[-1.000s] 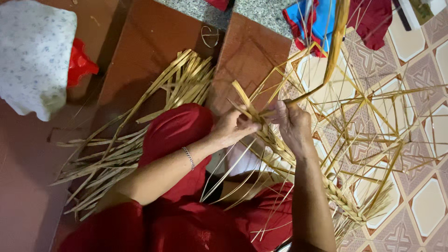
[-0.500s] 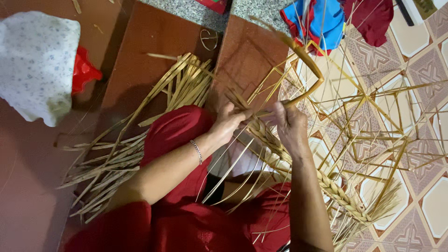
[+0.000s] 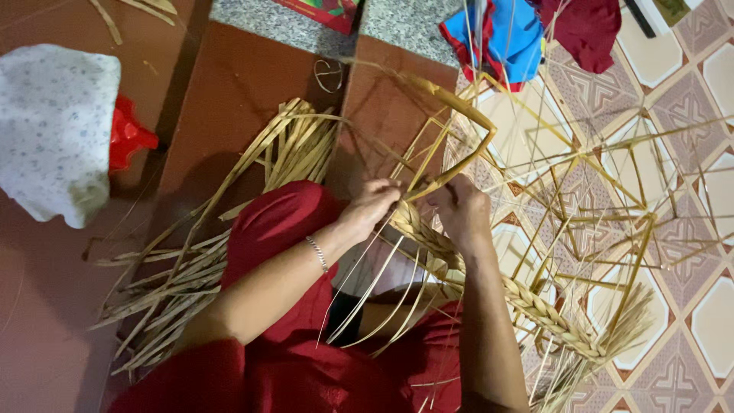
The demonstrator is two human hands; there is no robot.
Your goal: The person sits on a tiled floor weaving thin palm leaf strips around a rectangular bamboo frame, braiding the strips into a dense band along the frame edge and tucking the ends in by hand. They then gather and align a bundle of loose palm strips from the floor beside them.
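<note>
Above the red-clad lap, both hands meet at the working end of a straw braid. Left hand, with a thin bracelet on its wrist, has its fingers curled together and pinched on the strands where the plait begins; right hand is closed on the same spot from the other side, its fingers wrapped around the strands. A wide flat strand loops up from between the hands and bends back over toward the tiled floor. The finished braid runs from the hands down toward the floor's lower right edge, with loose straw ends sticking out around it. A heap of loose straw strips lies on the brown floor left of the knee. A white speckled cloth covers a red object near the left edge, and blue and red cloth sits at the top edge.
</note>
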